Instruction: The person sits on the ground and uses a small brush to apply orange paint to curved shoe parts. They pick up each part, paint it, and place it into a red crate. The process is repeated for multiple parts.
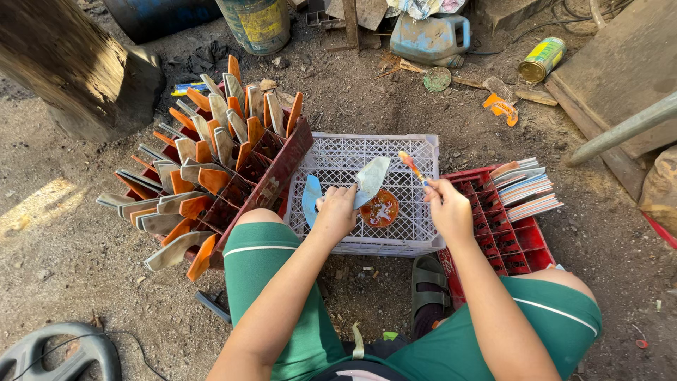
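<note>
My left hand grips blade over white crate; right hand pinches brush at 1 o'clock, steadying for painting.

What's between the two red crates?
Head view: an upturned white lattice crate sits between the left red crate and right red crate, with a small orange paint lid on top.

Labelled containers only, no signs or screens: tin can on its side at 1–2 o'clock, green-and-yellow wrap label, brass-coloured end facing the camera. Dirty blue plastic jerrycan with a handle at 12–1 o'clock, no label readable. Grey drum at 11–12 o'clock has a yellow rectangular label on its side; dark blue barrel just beside it at 11, cut off by the frame edge.
</note>
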